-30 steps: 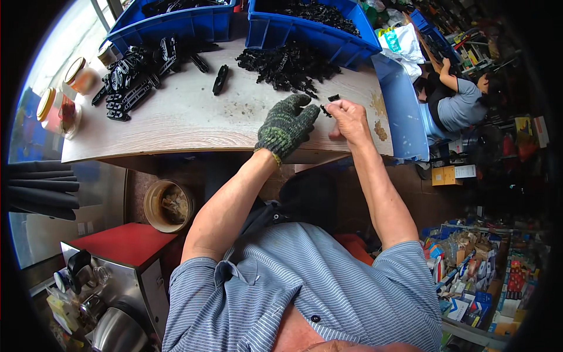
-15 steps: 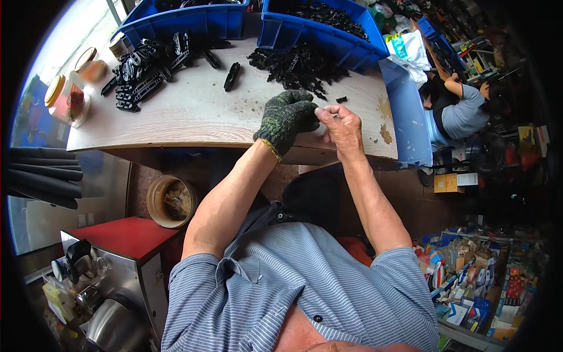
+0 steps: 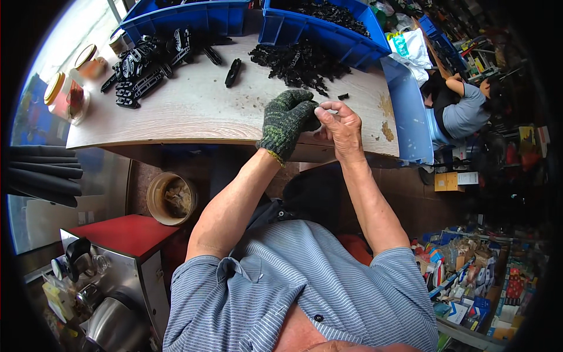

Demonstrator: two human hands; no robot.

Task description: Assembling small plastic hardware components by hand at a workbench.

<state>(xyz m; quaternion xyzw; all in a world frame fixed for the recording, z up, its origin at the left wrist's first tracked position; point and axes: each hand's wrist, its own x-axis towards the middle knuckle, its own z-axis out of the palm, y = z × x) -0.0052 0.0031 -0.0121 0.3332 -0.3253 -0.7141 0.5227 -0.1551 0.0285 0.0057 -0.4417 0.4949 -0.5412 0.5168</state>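
Note:
My left hand wears a dark green knit glove and is closed above the table's front edge. Its fingers curl round something I cannot make out. Bare, my right hand meets it from the right, thumb and forefinger pinched together at the glove's fingertips; whatever lies in the pinch is hidden. Just beyond both hands is a heap of small black plastic parts, with one loose black piece apart from it. Farther left lie a single long black part and a pile of black parts with silvery markings.
Blue bins holding black parts line the table's back. Lidded jars stand at its left end. Below are a bucket and a red-topped cabinet. To the right, another person sits beyond a blue panel.
My hands stay together in nearly the same place, with only a slight shift of the fingers. The view has moved a little.

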